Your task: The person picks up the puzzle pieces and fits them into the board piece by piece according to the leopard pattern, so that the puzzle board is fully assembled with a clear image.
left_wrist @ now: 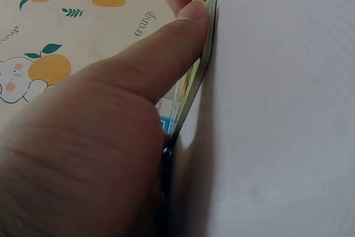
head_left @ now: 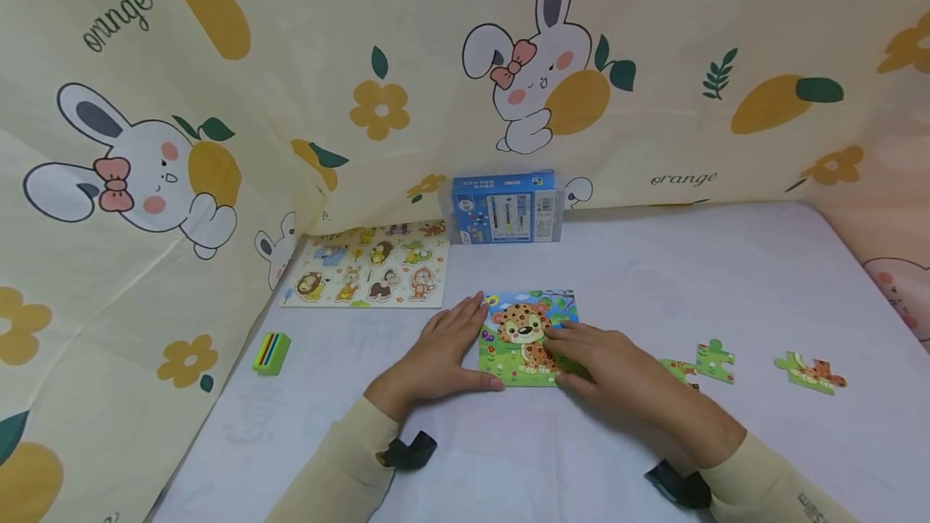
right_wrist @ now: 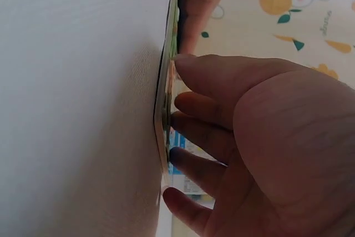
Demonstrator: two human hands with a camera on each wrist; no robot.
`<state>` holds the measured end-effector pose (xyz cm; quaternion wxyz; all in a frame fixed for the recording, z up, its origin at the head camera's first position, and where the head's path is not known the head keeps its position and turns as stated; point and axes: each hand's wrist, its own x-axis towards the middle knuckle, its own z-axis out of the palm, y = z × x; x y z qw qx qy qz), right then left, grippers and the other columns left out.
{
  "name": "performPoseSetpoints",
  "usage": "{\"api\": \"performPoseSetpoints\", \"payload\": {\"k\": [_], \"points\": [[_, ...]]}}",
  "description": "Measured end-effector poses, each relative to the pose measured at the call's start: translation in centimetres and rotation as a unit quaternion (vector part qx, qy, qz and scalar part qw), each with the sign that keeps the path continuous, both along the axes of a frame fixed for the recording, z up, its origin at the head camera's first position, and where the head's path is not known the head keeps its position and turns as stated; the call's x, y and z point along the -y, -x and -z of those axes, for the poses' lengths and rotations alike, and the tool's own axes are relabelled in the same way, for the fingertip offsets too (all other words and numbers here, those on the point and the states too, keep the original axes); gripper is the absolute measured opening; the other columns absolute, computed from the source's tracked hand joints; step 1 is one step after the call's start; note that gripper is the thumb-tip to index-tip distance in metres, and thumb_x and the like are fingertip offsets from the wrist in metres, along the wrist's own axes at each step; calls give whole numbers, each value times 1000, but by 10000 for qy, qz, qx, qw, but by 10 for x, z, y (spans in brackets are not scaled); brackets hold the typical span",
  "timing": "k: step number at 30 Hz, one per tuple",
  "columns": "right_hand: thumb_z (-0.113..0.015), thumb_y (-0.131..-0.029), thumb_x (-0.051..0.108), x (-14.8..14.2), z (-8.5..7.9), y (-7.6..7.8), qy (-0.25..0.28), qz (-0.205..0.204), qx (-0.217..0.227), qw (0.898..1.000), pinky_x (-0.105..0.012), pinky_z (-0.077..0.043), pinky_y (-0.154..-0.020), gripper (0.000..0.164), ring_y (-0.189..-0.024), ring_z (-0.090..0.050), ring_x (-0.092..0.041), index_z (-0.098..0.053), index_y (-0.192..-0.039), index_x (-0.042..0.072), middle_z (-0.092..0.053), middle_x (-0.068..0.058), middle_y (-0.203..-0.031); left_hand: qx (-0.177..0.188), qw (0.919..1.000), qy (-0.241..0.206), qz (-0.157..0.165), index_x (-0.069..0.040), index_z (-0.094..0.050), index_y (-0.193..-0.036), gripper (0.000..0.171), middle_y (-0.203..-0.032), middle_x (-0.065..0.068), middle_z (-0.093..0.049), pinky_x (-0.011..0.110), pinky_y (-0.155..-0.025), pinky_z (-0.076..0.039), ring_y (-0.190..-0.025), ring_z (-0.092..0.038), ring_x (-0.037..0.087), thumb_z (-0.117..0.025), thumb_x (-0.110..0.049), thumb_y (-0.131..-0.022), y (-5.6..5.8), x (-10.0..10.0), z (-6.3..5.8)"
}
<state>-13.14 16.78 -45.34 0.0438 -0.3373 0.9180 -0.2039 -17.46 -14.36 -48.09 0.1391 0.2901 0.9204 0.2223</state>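
A square leopard jigsaw puzzle (head_left: pixel 525 333) lies flat on the white table in front of me. Along its left edge rests my left hand (head_left: pixel 443 357), fingers extended, its thumb (left_wrist: pixel 191 23) at the front left corner. My right hand (head_left: pixel 617 361) covers the puzzle's right side with fairly straight fingers. In the right wrist view its fingertips (right_wrist: pixel 178 156) touch the puzzle's face close to the edge. Loose jigsaw pieces (head_left: pixel 715 361) lie right of that hand, one partly hidden behind it. Farther right are more joined-looking pieces (head_left: pixel 810 372).
At the back left lies an animal picture board (head_left: pixel 363 273). A blue box (head_left: pixel 506 208) stands beside it against the patterned cloth (head_left: pixel 407 6). A small green block with coloured stripes (head_left: pixel 272 353) sits near the table's left edge.
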Motion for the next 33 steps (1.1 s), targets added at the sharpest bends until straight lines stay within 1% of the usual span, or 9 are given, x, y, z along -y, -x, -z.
{"api": "performPoseSetpoints", "payload": {"k": [6,11,15,19,22,25,28,31,33], "points": [[-76,-105,28,-1,1,-1,286,114,424,9986,-66,-40,-116,52,-152,-43,-42,-65,-152,8,-57,-11,-160,35,10000,-5,-12,-14,-12,-176,125,-182,-2,1,47,-130,0,-165,4,14,-72,-80,-88,0,0,0],[-74,-107,31,-9,4,-2,1304,449,1072,9846,-66,-36,-119,53,-153,-43,-41,-62,-156,15,-57,-6,-160,72,10000,-35,-17,-13,-13,-176,125,-182,-2,1,47,-130,0,-165,4,15,-73,-79,-89,-1,1,0],[-68,-110,23,-22,0,-2,2265,547,1245,9645,-63,-44,-114,46,-146,-51,-42,-61,-154,8,-59,-12,-157,89,10000,-35,-18,-13,-13,-176,125,-182,-2,2,46,-130,1,-165,4,14,-74,-78,-88,-1,0,-1],[-54,-115,13,-43,-4,-1,2967,592,1326,9439,-40,-52,-110,41,-138,-59,-35,-58,-155,5,-60,-13,-154,82,10000,-31,-34,-13,-13,-176,125,-182,-3,1,46,-130,1,-165,4,14,-74,-78,-88,0,0,-2],[-40,-118,14,-60,-6,-2,3426,595,1396,9271,-29,-51,-105,43,-133,-62,-29,-54,-158,4,-60,-17,-152,62,10000,-5,-38,-14,-13,-176,125,-182,-3,1,46,-130,1,-164,5,13,-74,-79,-88,0,-1,-3],[-27,-121,21,-77,-7,-4,3830,454,1484,9106,-30,-54,-103,50,-133,-61,-26,-48,-162,4,-57,-21,-153,44,10000,7,-30,-13,-13,-176,125,-182,-3,1,46,-130,1,-165,4,13,-74,-78,-88,0,-1,-3],[-18,-120,29,-97,-4,-6,4190,232,1663,8923,-28,-51,-106,57,-136,-57,-26,-41,-166,3,-55,-18,-155,39,10000,10,-24,-13,-13,-176,125,-182,-3,1,46,-130,1,-165,4,14,-74,-78,-88,-1,-1,-3],[-14,-119,28,-117,0,-6,4555,20,1823,8714,-28,-47,-108,60,-139,-55,-26,-37,-167,1,-53,-16,-157,26,10000,14,-29,-13,-13,-176,125,-182,-2,1,45,-130,1,-165,4,14,-74,-78,-88,-1,-1,-2],[-12,-118,25,-130,4,-7,4744,-107,1753,8626,-28,-46,-108,60,-140,-54,-26,-34,-167,-3,-52,-19,-156,31,10000,-6,-30,-12,-13,-176,125,-182,-2,1,46,-130,1,-165,4,14,-74,-78,-88,-1,-1,-2]]}}
